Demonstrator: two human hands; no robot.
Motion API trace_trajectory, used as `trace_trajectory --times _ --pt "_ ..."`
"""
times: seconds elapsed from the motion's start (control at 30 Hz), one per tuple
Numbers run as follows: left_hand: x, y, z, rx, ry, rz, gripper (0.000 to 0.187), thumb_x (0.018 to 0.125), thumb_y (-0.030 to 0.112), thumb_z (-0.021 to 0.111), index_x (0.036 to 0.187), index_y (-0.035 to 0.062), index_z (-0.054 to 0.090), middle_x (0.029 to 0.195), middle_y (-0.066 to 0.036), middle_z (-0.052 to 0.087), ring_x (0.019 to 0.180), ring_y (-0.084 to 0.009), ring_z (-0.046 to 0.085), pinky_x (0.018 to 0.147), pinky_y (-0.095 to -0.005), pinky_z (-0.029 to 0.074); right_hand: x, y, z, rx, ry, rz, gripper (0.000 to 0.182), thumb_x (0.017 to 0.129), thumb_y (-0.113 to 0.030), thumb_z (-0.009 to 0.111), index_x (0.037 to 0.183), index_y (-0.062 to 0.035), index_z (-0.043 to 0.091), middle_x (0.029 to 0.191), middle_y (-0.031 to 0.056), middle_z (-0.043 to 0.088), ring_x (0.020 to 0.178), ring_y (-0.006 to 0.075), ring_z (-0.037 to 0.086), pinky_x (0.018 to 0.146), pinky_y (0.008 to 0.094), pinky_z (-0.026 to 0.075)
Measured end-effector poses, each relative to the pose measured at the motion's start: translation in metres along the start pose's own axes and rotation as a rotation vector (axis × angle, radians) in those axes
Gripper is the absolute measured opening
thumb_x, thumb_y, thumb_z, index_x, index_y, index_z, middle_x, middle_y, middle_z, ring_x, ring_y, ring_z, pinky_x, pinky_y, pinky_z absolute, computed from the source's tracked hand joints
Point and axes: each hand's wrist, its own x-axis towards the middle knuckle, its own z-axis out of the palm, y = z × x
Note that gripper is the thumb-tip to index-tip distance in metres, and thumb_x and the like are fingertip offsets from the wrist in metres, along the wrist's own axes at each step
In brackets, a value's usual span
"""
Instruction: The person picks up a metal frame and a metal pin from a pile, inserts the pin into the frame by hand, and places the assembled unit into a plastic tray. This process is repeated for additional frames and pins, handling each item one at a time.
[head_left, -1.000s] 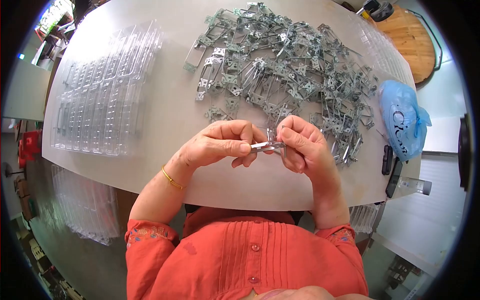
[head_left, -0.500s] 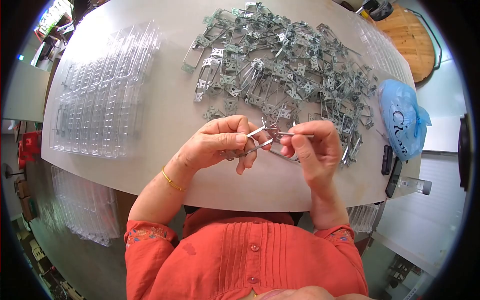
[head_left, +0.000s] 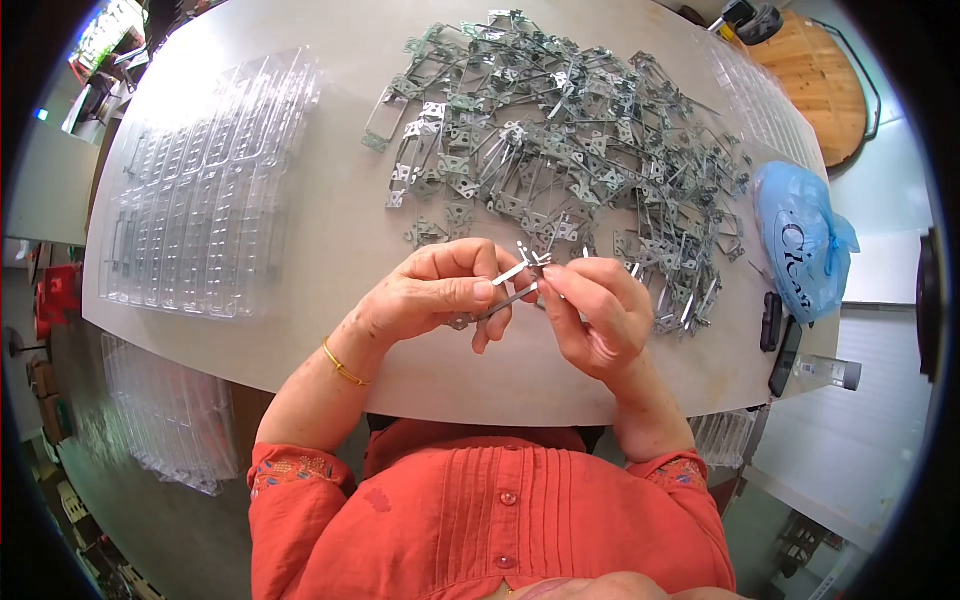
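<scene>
Near the front of the table, my left hand (head_left: 440, 285) pinches a thin metal bracket (head_left: 510, 300) with narrow arms pointing right. My right hand (head_left: 600, 305) is closed, its thumb and fingertips at the bracket's right end. The slim metal piece it held is mostly hidden by the fingers now. Just beyond both hands spreads a big tangled pile of similar metal brackets (head_left: 560, 130), with flat perforated ends and long thin bars.
Clear plastic trays (head_left: 200, 190) lie stacked at the left of the table (head_left: 450, 385); another clear tray (head_left: 765, 100) is at the far right. A tied blue plastic bag (head_left: 800, 240), a phone (head_left: 786, 357) and a clear bottle (head_left: 830, 371) stand along the right edge.
My right hand has moved left and its fingertips now meet the bracket's end. My left hand has stayed nearly still, keeping its hold on the bracket.
</scene>
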Motion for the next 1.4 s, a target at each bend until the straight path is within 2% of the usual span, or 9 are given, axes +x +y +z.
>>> trace_trajectory --times 0.3,0.37,0.5,0.57,0.7,0.77,0.93,1.1,1.4 --pt "0.000 0.005 -0.001 0.016 0.051 -0.083 0.019 0.100 0.020 0.065 0.091 0.0034 0.060 0.110 -0.016 0.066 0.077 -0.0188 0.071 0.057 -0.0293 0.057 0.004 0.002 -0.011 0.314 -0.019 0.260 0.020 0.086 -0.003 0.079 0.103 -0.0045 0.068 0.105 0.0130 0.065 0.095 0.0216 0.065 0.076 0.0328 0.055" --pt "0.000 -0.001 -0.004 0.027 -0.002 -0.052 0.019 0.101 0.018 0.061 0.095 0.0016 0.055 0.114 -0.026 0.061 0.076 -0.0234 0.070 0.051 -0.0344 0.058 0.003 -0.005 -0.010 0.610 -0.112 0.529 0.015 0.089 0.000 0.075 0.102 -0.0034 0.069 0.108 0.0134 0.065 0.100 0.0210 0.067 0.080 0.0326 0.056" --pt "-0.001 0.000 -0.009 0.107 -0.022 -0.060 0.028 0.105 0.029 0.053 0.102 0.0015 0.051 0.116 -0.029 0.061 0.078 -0.0285 0.071 0.052 -0.0362 0.060 0.000 -0.006 -0.005 0.655 -0.105 0.533 0.015 0.091 0.003 0.072 0.105 -0.0021 0.068 0.110 0.0128 0.064 0.094 0.0175 0.068 0.079 0.0307 0.058" --pt "0.003 -0.005 -0.011 -0.327 -0.151 0.028 0.047 0.108 0.042 0.041 0.121 -0.0030 0.046 0.123 -0.036 0.059 0.083 -0.0369 0.072 0.055 -0.0392 0.062 -0.007 0.000 -0.004 0.794 0.000 0.603 0.014 0.094 0.001 0.069 0.107 -0.0015 0.066 0.112 0.0120 0.063 0.090 0.0167 0.069 0.078 0.0305 0.060" --pt "0.003 0.008 -0.005 -0.411 -0.158 0.051 0.059 0.108 0.043 0.033 0.142 -0.0052 0.034 0.129 -0.041 0.055 0.089 -0.0437 0.072 0.060 -0.0435 0.064 -0.004 0.001 -0.007 1.078 0.101 0.772 0.010 0.099 -0.005 0.066 0.108 -0.0025 0.065 0.115 0.0098 0.062 0.093 0.0162 0.067 0.081 0.0329 0.060" --pt "0.001 0.014 -0.001 -0.420 -0.047 -0.023 0.061 0.105 0.026 0.043 0.155 -0.0021 0.021 0.132 -0.041 0.054 0.089 -0.0444 0.072 0.066 -0.0467 0.064 -0.004 -0.001 -0.005 1.111 0.130 0.809 0.009 0.099 -0.005 0.066 0.108 -0.0028 0.064 0.115 0.0094 0.062 0.094 0.0160 0.067 0.081 0.0330 0.060" --pt "0.001 0.007 0.000 -0.205 -0.020 0.087 0.076 0.095 0.003 0.060 0.158 0.0010 0.017 0.126 -0.036 0.060 0.089 -0.0390 0.073 0.069 -0.0454 0.064 -0.005 -0.002 -0.001 1.141 0.158 0.856 0.009 0.100 -0.007 0.065 0.108 -0.0033 0.064 0.115 0.0084 0.062 0.096 0.0162 0.067 0.081 0.0333 0.060" --pt "-0.002 0.006 -0.007 -0.063 -0.016 0.075 0.072 0.098 0.032 0.068 0.155 0.0062 0.034 0.117 -0.023 0.065 0.081 -0.0253 0.071 0.062 -0.0342 0.059 -0.006 -0.009 0.004 1.200 0.106 0.964 0.009 0.100 -0.006 0.065 0.107 -0.0034 0.064 0.115 0.0085 0.061 0.095 0.0163 0.068 0.080 0.0329 0.060" --pt "0.005 -0.005 -0.003 0.134 0.218 0.305 0.048 0.104 0.037 0.058 0.135 0.0007 0.054 0.120 -0.019 0.064 0.094 -0.0323 0.070 0.084 -0.0453 0.055 -0.009 -0.004 0.001 1.080 0.068 0.767 0.009 0.101 -0.004 0.063 0.109 -0.0024 0.061 0.109 0.0120 0.065 0.085 0.0145 0.067 0.070 0.0284 0.057"
